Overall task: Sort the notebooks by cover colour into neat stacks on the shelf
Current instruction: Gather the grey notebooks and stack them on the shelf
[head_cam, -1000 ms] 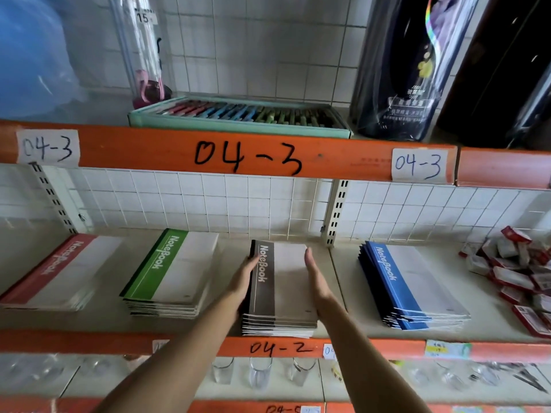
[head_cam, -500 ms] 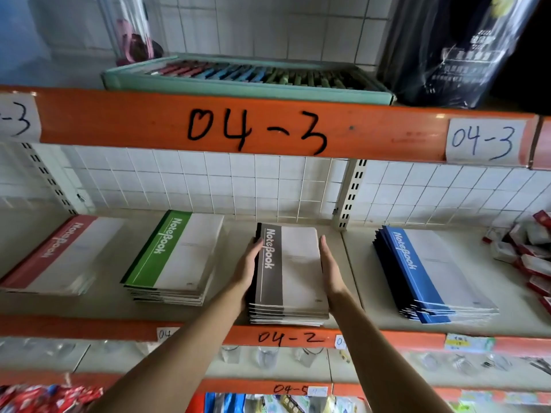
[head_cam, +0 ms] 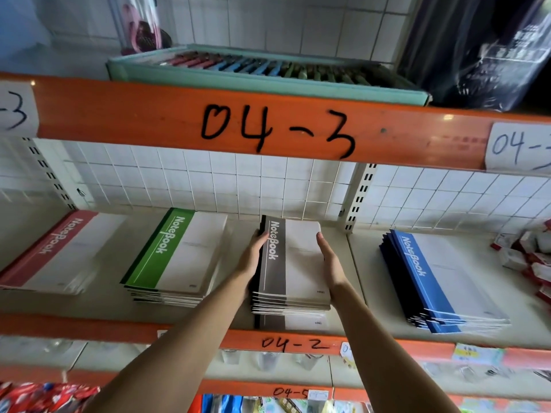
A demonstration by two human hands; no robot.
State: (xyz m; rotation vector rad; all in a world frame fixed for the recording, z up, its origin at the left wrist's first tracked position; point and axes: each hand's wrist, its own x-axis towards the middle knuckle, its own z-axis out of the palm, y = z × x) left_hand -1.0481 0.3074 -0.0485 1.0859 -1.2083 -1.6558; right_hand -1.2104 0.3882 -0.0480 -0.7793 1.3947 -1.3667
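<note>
Four notebook stacks lie on the shelf (head_cam: 369, 293) marked 04-2: a red stack (head_cam: 59, 251) at the far left, a green stack (head_cam: 179, 254), a grey-brown stack (head_cam: 295, 263) in the middle and a blue stack (head_cam: 438, 278) at the right. My left hand (head_cam: 253, 257) presses flat against the left side of the grey-brown stack. On that stack's right side my right hand (head_cam: 329, 260) presses with straight fingers. The stack's lowest notebook juts out toward the front edge.
The orange beam (head_cam: 149, 117) marked 04-3 hangs above. A green tray of coloured pens (head_cam: 268, 70) sits on the upper shelf. Small red-and-white packets (head_cam: 530, 254) lie at the far right. Glasses (head_cam: 268, 359) stand on the shelf below.
The view has moved closer and tilted up. Both hands stay pressed on the sides of the grey-brown stack, which has slid a little further back on the shelf.
</note>
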